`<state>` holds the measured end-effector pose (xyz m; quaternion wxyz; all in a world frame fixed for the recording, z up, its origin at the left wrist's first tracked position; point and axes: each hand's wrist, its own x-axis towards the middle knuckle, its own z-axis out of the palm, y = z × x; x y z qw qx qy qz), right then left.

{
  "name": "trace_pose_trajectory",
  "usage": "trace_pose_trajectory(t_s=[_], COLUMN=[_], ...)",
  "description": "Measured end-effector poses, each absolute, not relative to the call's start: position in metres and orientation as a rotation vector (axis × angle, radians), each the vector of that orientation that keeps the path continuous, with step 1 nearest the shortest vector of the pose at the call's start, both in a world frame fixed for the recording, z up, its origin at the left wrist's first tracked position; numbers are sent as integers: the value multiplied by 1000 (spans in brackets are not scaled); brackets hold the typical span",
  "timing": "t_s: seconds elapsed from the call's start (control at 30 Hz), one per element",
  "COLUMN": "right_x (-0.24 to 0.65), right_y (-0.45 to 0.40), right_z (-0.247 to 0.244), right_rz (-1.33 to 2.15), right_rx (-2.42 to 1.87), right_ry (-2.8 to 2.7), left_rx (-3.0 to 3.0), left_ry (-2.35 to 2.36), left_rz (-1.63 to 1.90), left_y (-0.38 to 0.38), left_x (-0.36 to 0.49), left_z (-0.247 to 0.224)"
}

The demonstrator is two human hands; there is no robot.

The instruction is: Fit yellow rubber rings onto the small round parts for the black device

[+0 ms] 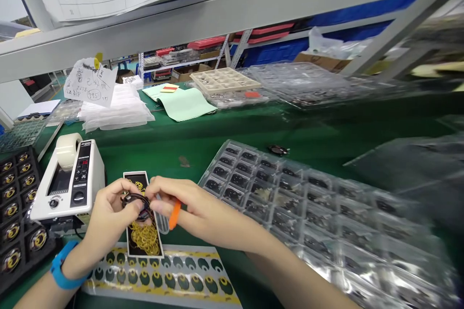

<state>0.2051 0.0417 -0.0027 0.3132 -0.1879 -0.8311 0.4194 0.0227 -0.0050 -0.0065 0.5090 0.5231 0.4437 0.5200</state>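
Note:
My left hand [116, 207], with a blue band on its wrist, pinches a small dark round part [139, 206] between thumb and fingers. My right hand [174, 200] touches the part's right side and also holds a tool with an orange handle [175, 215] and a clear looped piece [162, 219]. Both hands are above a white-rimmed box [161, 249] holding yellow rings [145, 239]. Beneath the box lies a sheet of yellow-edged stickers [170, 280]. My right fingertips are partly hidden behind the part.
A white tape dispenser [68, 183] stands left, beside a black tray of round parts [10, 212]. Clear compartment trays [290, 193] cover the right side. Papers [116, 106] and a beige tray [224, 79] are at the back, below a grey shelf beam [203, 14].

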Motion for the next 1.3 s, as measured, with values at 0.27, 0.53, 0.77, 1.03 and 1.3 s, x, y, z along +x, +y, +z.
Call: trace_pose_trajectory(t_s=[0.27,0.53,0.77,1.03,1.3], right_x=[205,199,202,202,199], right_y=[39,47,56,59,61], right_z=[-5,-14,-13,-15,-18], right_rz=[957,1311,1352,1343,1521], right_rx=[-368,-426,-470,-457,-483], right_ry=[-2297,-2200,-2167,-2170,-2087], left_rx=[1540,1457,1284,1249,1272], left_ry=[1195,1209,1078,1077,1097], left_rz=[1245,1209,1206,1217,1222], left_y=[-6,-2,2,1,3], left_x=[23,24,20,16,17], left_z=[2,-1,-5,-9,-18])
